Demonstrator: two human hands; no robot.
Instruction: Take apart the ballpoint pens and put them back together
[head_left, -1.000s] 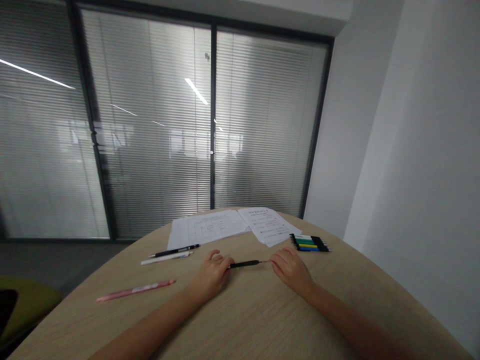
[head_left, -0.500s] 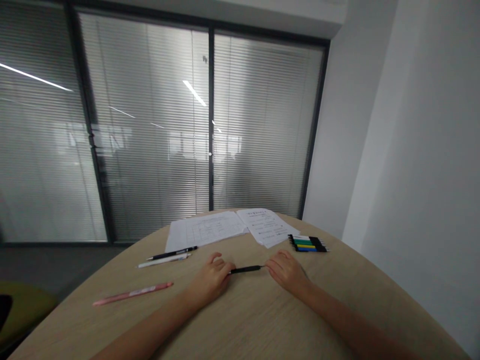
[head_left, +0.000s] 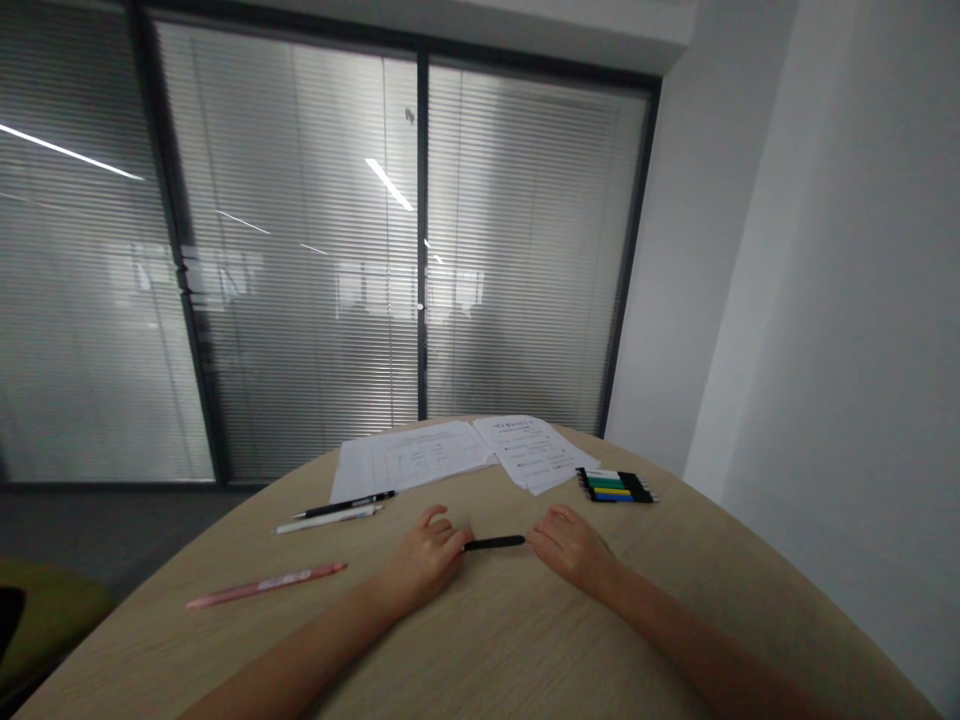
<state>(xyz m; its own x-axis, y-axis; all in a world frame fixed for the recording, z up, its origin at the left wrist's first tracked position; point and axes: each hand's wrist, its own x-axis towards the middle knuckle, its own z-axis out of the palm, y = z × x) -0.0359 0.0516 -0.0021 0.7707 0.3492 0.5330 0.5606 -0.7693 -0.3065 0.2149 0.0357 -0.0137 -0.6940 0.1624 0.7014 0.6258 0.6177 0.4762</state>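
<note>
A slim black pen lies almost level between my two hands, just over the tabletop. My left hand pinches its left end between thumb and fingers, with one finger raised and bent. At the other end, the closed fingers of my right hand cover the pen's tip. To the left of my left hand are a black pen and a white pen, side by side. A pink pen lies nearer, left of my left forearm.
Several pens with white, green, yellow and blue barrels lie in a row at the right. Printed sheets lie along the far side of the round wooden table. A yellow chair stands at the lower left.
My right hand has shifted slightly left and its fingers now cover the pen's thin tip, which showed before. The pen has moved slightly nearer to me.
</note>
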